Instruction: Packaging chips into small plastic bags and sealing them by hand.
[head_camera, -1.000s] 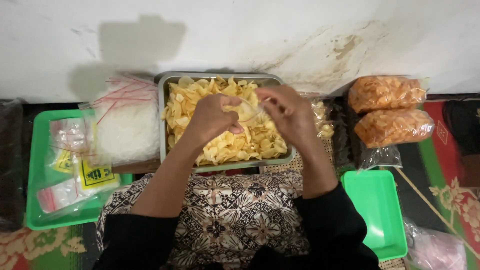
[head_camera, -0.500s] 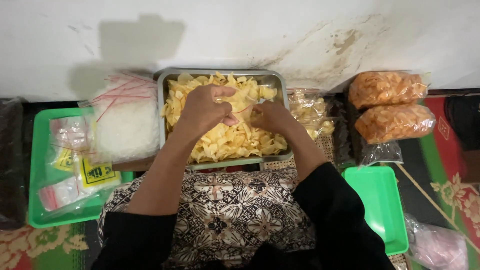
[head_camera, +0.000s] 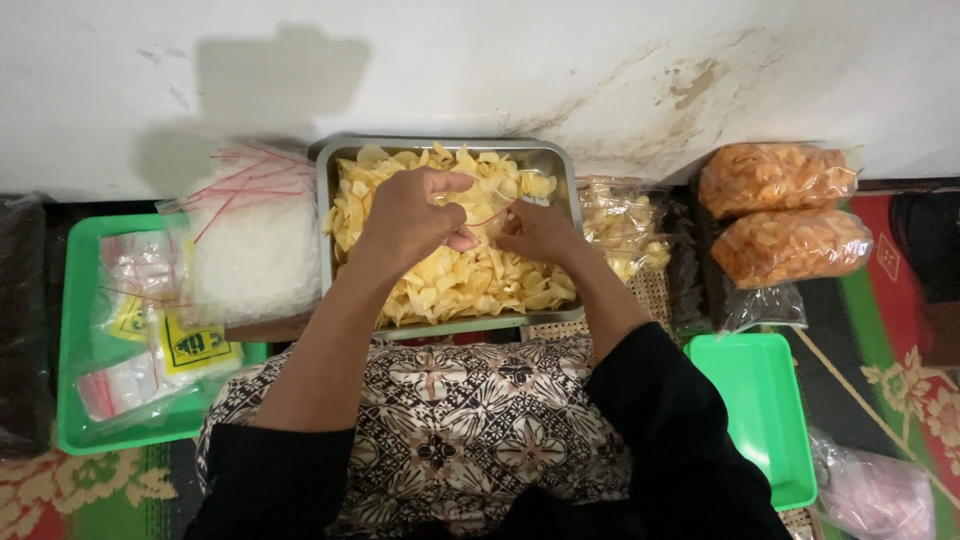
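White wall (head_camera: 480, 70) across top of view, stained and flaking at upper right. Patterned mat (head_camera: 905, 385) on floor at right, red and green. Batik cloth (head_camera: 450, 425) over the lap, bottom centre, between two black sleeves.

Metal tray (head_camera: 555, 160) against the wall, centre, heaped with pale yellow chips (head_camera: 455, 285). Green tray (head_camera: 75, 300) at far left, holding small clear bags and yellow printed labels (head_camera: 190, 345). Stack of empty clear bags (head_camera: 255, 245) with red tear strips just left of metal tray, overlapping green tray edge. Second green tray (head_camera: 765, 415) at lower right, nothing in it. Two sealed bags of orange chips (head_camera: 785, 215) stacked at right near wall. Clear bag of yellow chips (head_camera: 620, 225) just right of metal tray, touching its side. Pinkish plastic bag (head_camera: 875, 495) at bottom right corner.

Both hands over metal tray, above the chips, close together. Left hand (head_camera: 410, 215) curled, thumb and fingers pinched on small clear bag (head_camera: 487, 205). Right hand (head_camera: 545, 230) fingers bunched together on same bag from the other side. Bag held between both hands, above chip heap, red strip visible across it. Cannot tell whether any chips inside.
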